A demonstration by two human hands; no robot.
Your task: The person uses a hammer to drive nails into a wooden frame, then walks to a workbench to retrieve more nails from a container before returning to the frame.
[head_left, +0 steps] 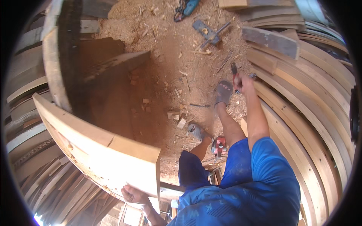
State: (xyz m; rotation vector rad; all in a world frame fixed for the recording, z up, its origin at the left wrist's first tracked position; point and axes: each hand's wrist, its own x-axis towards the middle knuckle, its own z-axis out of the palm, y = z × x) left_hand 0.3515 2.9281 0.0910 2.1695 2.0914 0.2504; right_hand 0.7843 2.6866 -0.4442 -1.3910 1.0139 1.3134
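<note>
My left hand (134, 196), its fingers curled, grips the lower edge of a thick pale wooden board (105, 150) near its close end. The board runs away to the far left, where it meets a dark upright timber frame (56, 67). On the right, my right hand (244, 83) is closed around a hand tool with red and black parts (234, 71). That tool's exact kind cannot be made out, as my fingers cover part of it. Beneath this hand is my sandalled foot (224, 92).
Wood shavings cover the floor. A red power tool (218, 147) lies between my legs. Farther off are a grey wooden hand plane (206, 31) with a crossbar and a teal power tool (185, 9). Stacked planks (301, 98) line the right side; more timber (68, 188) fills the left.
</note>
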